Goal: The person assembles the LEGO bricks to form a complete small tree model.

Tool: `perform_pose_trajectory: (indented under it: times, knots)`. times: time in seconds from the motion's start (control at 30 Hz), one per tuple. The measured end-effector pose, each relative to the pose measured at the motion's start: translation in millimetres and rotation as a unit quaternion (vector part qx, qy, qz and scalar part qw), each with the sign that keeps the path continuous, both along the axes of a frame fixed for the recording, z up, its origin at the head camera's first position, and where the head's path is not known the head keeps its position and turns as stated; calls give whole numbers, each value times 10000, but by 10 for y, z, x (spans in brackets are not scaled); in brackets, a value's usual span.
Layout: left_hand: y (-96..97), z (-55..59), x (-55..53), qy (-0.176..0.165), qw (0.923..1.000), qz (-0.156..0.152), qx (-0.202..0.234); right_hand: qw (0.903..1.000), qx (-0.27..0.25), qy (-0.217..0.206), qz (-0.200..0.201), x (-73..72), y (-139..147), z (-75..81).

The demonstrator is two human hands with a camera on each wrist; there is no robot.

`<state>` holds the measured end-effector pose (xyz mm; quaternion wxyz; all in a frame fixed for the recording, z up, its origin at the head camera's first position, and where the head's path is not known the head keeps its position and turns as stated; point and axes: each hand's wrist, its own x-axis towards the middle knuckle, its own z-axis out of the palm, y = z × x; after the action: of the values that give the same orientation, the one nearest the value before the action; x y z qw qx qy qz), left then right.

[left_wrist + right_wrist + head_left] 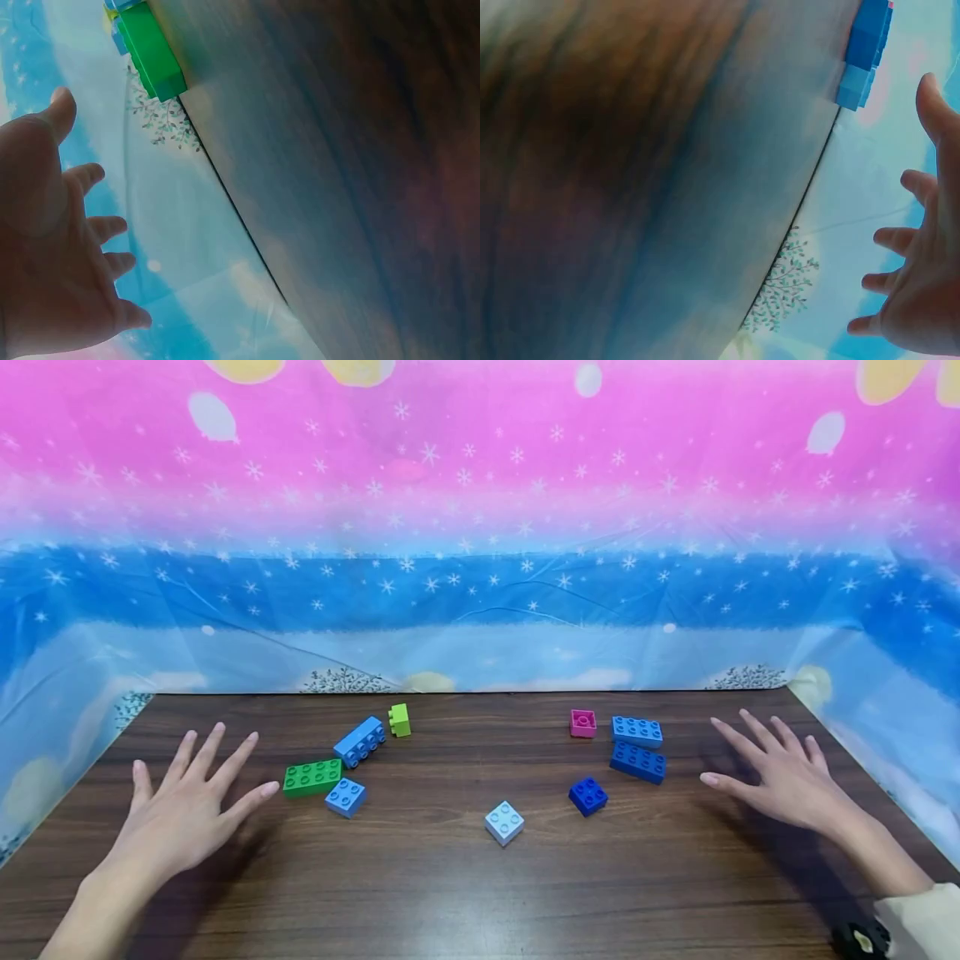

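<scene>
My left hand is spread over the table's left side, fingers straight, holding nothing. Closest to its thumb lies a green brick, with a small blue brick and a long blue brick touching or close by. A lime brick stands behind them. On the right, my right hand is likewise spread with nothing in it. Left of its fingertips are a light-blue long brick and a darker blue long brick. The green brick also shows in the left wrist view.
A magenta brick lies at the back, right of centre. Nearer the front are a dark blue square brick and a pale blue square brick. A printed cloth hangs behind the wooden table and along its sides.
</scene>
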<state>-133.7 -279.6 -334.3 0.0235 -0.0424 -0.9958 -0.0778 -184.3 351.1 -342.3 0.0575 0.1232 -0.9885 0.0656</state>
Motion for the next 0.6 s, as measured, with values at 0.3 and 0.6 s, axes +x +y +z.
perform_pose_trajectory:
  times: [0.3,0.6]
  knots:
    - [139,35,-1,359,9969,-553,422,9884,-1000,-41,1143,2,-156,86]
    - [559,173,33,635,9898,-1037,749,9713,-1458,-347,1850,63,-446,213]
